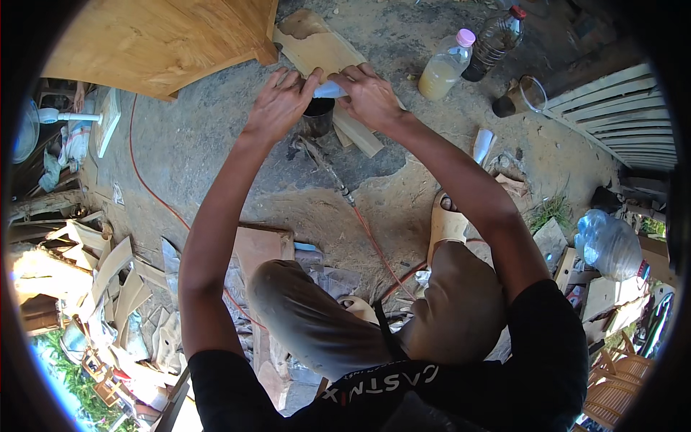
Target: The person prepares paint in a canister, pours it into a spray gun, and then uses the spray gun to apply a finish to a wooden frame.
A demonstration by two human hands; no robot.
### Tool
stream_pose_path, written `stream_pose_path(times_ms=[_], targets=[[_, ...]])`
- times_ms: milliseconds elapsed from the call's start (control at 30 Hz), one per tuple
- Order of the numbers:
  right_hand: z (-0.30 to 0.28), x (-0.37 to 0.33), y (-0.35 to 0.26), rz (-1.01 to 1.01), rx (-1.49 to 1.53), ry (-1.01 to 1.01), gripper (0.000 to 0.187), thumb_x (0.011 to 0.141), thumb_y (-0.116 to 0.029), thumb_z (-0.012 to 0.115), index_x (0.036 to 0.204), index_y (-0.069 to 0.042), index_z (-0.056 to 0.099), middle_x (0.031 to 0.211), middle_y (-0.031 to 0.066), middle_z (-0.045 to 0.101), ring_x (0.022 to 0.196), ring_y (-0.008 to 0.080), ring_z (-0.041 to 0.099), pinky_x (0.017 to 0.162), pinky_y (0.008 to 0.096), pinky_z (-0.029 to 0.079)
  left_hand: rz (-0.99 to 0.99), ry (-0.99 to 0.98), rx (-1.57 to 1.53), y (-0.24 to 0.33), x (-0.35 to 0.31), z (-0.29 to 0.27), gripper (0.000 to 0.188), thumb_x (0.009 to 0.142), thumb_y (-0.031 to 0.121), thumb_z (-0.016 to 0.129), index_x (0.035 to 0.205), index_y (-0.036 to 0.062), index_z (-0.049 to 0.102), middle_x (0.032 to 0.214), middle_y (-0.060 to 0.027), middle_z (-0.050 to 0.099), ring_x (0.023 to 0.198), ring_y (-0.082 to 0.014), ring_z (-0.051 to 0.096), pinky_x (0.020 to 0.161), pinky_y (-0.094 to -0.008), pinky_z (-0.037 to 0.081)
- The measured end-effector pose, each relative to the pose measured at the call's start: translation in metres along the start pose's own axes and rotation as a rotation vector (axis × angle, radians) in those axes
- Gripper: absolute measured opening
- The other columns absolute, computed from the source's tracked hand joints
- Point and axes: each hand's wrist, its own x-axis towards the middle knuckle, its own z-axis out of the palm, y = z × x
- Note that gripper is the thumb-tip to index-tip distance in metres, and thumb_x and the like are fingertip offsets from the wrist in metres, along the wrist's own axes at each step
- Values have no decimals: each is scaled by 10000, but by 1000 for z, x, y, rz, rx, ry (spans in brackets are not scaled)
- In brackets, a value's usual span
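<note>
My left hand (281, 106) and my right hand (370, 96) are closed, fingers pinching the two sides of a thin whitish sheet (330, 91). Whether it is cloth or plastic I cannot tell. The sheet lies right over a dark cup (317, 119), whose rim is partly hidden behind it. Below the cup a metal spray gun (317, 160), smeared with paint, lies on the ground, joined to a red hose (369, 235). Flat wooden boards (317, 45) lie beyond my hands, and a narrower strip (358, 135) is beside the cup.
A clear bottle with a pink cap (440, 74) and a dark bottle with a red cap (497, 45) stand at the right, near a clear tub (520, 98). Wooden furniture (158, 43) stands far left. Wood scraps (115, 288) fill the near left; a slatted panel (619, 108) borders the right.
</note>
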Motion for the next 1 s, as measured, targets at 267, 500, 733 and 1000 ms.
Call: stream_pose_path(times_ms=[267,500,733,1000], targets=[[6,-2,-2,42,-9,-31,501,800,-142,791,1282,-141,656,1155,62,662,1115,266,626,935,384,570,-24,-179,-56,-4,11,0,635,878,30,620,1485,95,443,1009,-155,690,1120,-328,638,1120,-413,413],[12,-4,0,-1,18,35,438,781,-121,744,1215,-100,693,1069,95,679,1055,284,636,847,391,597,-113,-258,-216,-8,16,-8,843,765,57,804,1508,78,406,1031,-161,715,1174,-310,618,1107,-434,402],[15,-2,-1,6,38,42,406,774,-136,751,1177,-107,714,1057,87,680,1047,286,638,830,390,597,-248,-263,-459,-13,14,-10,822,780,97,821,1496,88,416,1042,-67,745,1168,-292,619,1091,-436,404],[16,-2,-2,42,33,-20,432,777,-140,770,1201,-118,691,1079,81,671,1062,279,639,858,389,590,-207,-214,-356,-13,10,-4,807,775,77,802,1495,93,435,997,-103,733,1122,-301,632,1095,-433,407]])
